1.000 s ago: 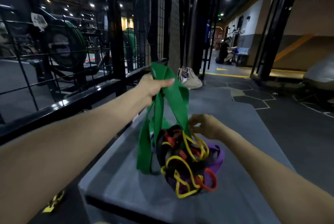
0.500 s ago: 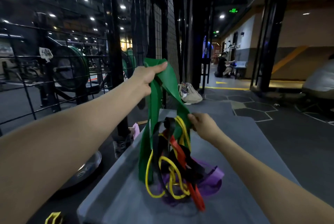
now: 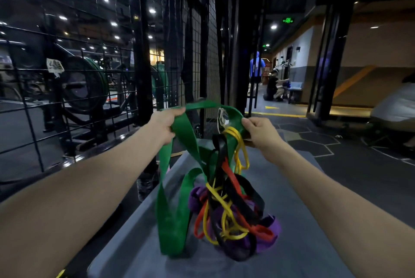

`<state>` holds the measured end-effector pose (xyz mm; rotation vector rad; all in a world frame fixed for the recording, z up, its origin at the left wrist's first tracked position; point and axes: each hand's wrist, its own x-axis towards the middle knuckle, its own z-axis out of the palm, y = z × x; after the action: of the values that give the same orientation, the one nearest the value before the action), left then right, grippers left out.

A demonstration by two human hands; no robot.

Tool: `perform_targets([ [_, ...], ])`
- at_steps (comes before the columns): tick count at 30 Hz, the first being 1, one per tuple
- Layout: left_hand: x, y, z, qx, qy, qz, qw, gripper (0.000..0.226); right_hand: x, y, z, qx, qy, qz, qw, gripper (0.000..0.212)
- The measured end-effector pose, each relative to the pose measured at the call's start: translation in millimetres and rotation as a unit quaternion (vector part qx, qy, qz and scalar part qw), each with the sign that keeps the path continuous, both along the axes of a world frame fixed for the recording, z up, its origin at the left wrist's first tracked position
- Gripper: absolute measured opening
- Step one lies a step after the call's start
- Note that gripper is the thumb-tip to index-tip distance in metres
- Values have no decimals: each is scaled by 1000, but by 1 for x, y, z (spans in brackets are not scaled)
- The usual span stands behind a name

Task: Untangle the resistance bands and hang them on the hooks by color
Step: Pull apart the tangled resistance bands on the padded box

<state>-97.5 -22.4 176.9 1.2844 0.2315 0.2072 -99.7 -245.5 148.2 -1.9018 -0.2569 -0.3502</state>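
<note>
We hold the green band [image 3: 179, 143] above the knot [image 3: 229, 217]: left hand [image 3: 165, 125] and right hand [image 3: 258, 132] both grip it (nothing freed or hung; hooks unseen).

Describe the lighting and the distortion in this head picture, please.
Head view: dim hall, with bright ceiling spots that flare at upper left; wide-angle bending curves the cage bars; both hands, left and right, and the green band are evenly lit; the far corridor is soft.

A black wire-mesh cage wall [image 3: 89, 89] stands beyond the fingers; below them, a grey padded bench [image 3: 292, 255].
</note>
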Motion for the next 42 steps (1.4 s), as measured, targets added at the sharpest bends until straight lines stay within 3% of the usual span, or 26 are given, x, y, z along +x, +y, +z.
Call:
perform_targets([
  [3,4,3,-15,-13,6,0,1000,11,1,-2,-10,-3,34,0,999,28],
  [7,8,7,-37,-11,20,-8,1000,10,6,-7,-33,-18,78,-37,996,39],
  [13,12,12,-71,-17,38,-6,999,14,0,-10,-66,-51,165,15,985,40],
  [15,15,15,-79,-23,43,-1,999,17,-3,-10,-75,-32,186,34,981,37],
  [19,16,17,-86,-38,29,11,999,22,-2,-9,-84,107,231,85,963,38],
  [24,10,11,-104,-56,48,-39,997,17,0,-4,-98,74,246,107,960,38],
  [32,18,27,-145,-30,107,-85,990,79,7,-5,-119,64,230,67,969,35],
  [37,10,21,-149,-18,110,-49,993,32,13,-1,-134,-24,186,5,982,38],
  [42,10,12,-137,-40,86,-53,994,33,10,2,-128,-132,107,-16,985,25],
])
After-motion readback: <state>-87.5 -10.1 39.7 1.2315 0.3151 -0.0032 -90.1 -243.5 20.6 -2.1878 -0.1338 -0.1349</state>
